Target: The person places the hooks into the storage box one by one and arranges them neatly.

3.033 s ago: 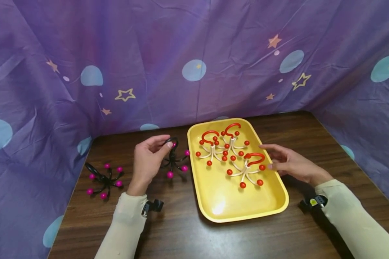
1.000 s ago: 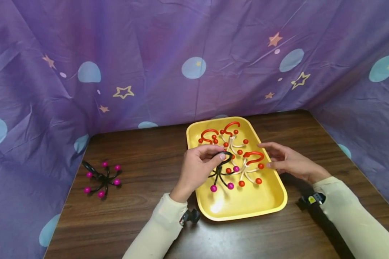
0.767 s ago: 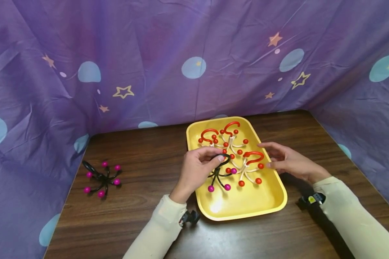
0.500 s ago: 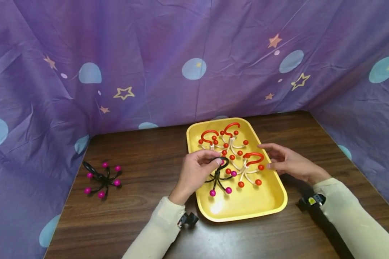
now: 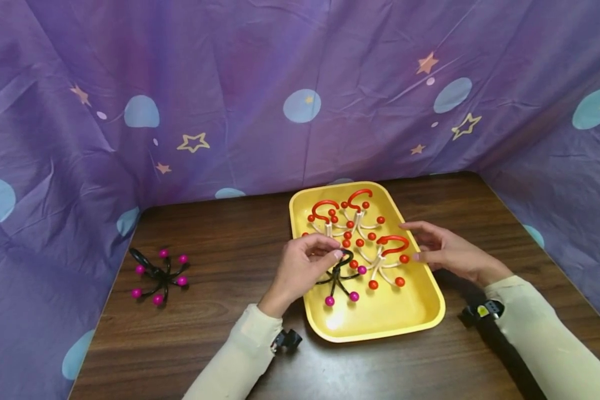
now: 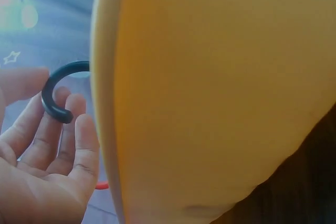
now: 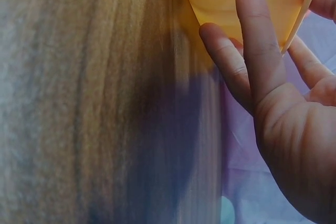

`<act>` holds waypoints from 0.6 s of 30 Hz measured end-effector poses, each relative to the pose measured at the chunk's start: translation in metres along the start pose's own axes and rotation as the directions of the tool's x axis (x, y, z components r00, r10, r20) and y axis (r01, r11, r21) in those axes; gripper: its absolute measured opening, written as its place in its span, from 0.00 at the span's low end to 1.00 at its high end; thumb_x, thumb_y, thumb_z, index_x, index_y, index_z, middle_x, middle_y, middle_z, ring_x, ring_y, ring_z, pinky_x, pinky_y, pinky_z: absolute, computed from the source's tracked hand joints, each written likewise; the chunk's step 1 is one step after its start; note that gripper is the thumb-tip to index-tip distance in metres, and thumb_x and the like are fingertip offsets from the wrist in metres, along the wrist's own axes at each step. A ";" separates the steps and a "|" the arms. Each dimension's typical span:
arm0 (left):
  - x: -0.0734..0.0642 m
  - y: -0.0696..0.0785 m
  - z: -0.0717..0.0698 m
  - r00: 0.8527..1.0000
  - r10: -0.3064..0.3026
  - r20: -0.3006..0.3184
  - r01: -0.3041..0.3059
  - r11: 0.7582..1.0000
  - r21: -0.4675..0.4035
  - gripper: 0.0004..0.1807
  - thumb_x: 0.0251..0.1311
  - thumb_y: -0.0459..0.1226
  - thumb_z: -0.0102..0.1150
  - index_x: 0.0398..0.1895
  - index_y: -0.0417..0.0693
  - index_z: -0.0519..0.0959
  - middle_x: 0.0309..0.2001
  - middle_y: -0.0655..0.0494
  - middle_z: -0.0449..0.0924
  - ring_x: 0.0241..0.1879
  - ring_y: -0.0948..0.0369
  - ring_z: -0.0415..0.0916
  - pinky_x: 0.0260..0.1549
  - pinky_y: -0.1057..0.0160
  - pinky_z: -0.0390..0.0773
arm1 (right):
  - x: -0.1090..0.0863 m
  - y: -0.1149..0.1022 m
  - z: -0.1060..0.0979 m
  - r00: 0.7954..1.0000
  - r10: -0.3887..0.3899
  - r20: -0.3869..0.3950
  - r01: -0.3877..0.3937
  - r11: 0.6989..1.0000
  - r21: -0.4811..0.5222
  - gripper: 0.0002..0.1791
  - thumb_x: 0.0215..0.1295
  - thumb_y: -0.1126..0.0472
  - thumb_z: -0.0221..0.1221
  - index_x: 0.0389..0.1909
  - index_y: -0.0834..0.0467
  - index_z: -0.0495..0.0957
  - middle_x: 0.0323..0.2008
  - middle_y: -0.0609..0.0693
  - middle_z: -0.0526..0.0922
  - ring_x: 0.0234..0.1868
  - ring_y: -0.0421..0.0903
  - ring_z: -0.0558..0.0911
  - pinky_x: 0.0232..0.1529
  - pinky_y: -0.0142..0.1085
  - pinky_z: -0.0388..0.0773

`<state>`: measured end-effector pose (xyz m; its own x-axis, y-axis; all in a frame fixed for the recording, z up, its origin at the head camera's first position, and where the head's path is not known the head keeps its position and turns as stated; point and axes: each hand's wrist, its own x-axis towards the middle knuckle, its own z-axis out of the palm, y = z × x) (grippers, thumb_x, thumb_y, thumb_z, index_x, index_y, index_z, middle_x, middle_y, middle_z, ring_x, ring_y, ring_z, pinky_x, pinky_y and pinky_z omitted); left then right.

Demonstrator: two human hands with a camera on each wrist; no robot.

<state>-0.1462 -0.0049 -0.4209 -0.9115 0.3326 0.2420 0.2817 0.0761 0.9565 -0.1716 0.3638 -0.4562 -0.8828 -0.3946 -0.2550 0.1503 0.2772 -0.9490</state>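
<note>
Toward nine o'clock from the yellow tray (image 5: 395,311), on the wooden tabletop (image 5: 230,311), an untouched black piece (image 5: 157,273) with magenta balls is located. At the tray's eight o'clock, the held black piece (image 5: 336,271) is pinched by its hook between thumb and fingers of the left hand (image 5: 297,269). Between ten and eleven, at twelve and toward three o'clock respectively, the first white piece (image 5: 328,229), second white piece (image 5: 358,221) and third white piece (image 5: 380,261) are seated. At the three o'clock rim, the tray is touched by the right hand (image 5: 455,255), fingers extended.

Snagging on the third white piece may be caused by any shift toward three o'clock, since their balls appear close together. Tipping may be caused by uneven release.

Legs toward nine o'clock are partly concealed by the left hand; floor contact cannot be confirmed. Below the hook, the piece is hidden by the tray wall in the left wrist view. Both forearms are cut off.
</note>
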 end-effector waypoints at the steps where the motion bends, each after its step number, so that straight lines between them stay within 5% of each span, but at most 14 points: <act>1: 0.000 0.001 0.000 1.000 -0.002 0.003 0.002 1.000 0.002 0.08 0.65 0.34 0.72 0.44 0.41 0.89 0.43 0.45 0.91 0.39 0.62 0.87 0.44 0.65 0.87 | 0.000 0.000 0.000 1.000 -0.001 0.002 0.001 1.000 0.003 0.43 0.69 0.68 0.66 0.80 0.56 0.56 0.64 0.59 0.76 0.53 0.54 0.88 0.46 0.54 0.89; 7: 0.002 0.004 -0.004 1.000 0.002 -0.009 -0.002 1.000 0.013 0.09 0.66 0.34 0.71 0.45 0.39 0.88 0.44 0.45 0.90 0.39 0.62 0.86 0.43 0.66 0.87 | -0.002 -0.001 -0.002 1.000 -0.012 0.017 0.012 1.000 0.010 0.43 0.69 0.69 0.65 0.81 0.57 0.55 0.66 0.63 0.74 0.53 0.54 0.88 0.47 0.55 0.89; 18: -0.004 0.004 -0.022 0.998 0.009 -0.062 -0.007 1.000 0.018 0.10 0.68 0.36 0.68 0.49 0.42 0.88 0.45 0.48 0.90 0.43 0.62 0.86 0.43 0.65 0.87 | -0.001 0.002 -0.003 1.000 -0.018 0.023 0.017 0.999 0.029 0.43 0.70 0.70 0.65 0.81 0.56 0.56 0.62 0.53 0.79 0.54 0.53 0.88 0.48 0.54 0.89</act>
<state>-0.1479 -0.0269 -0.4144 -0.9258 0.2746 0.2597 0.2939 0.0909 0.9515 -0.1720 0.3671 -0.4575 -0.8751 -0.4192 -0.2419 0.1477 0.2447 -0.9583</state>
